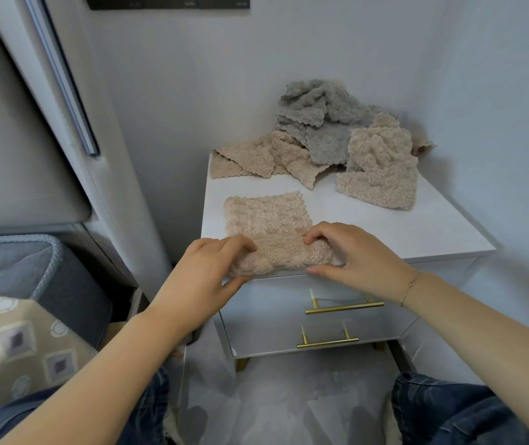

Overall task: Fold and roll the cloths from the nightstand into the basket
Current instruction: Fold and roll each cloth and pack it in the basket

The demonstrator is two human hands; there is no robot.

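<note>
A beige cloth lies folded at the front edge of the white nightstand, its near end rolled up into a thick bulge. The left hand grips the left end of that roll — fingers curled over the top, thumb underneath at the nightstand's edge. The right hand grips the right end, its fingers bent onto the roll and the thumb stretched along the front edge below it.

At the back of the nightstand, in the corner of the walls, sits a loose heap of cloths — grey ones on top and behind, beige ones spread to the left and right.

The grey basket stands at the far left, beside the nightstand and lower down. Two brass drawer handles show on the nightstand's front.
</note>
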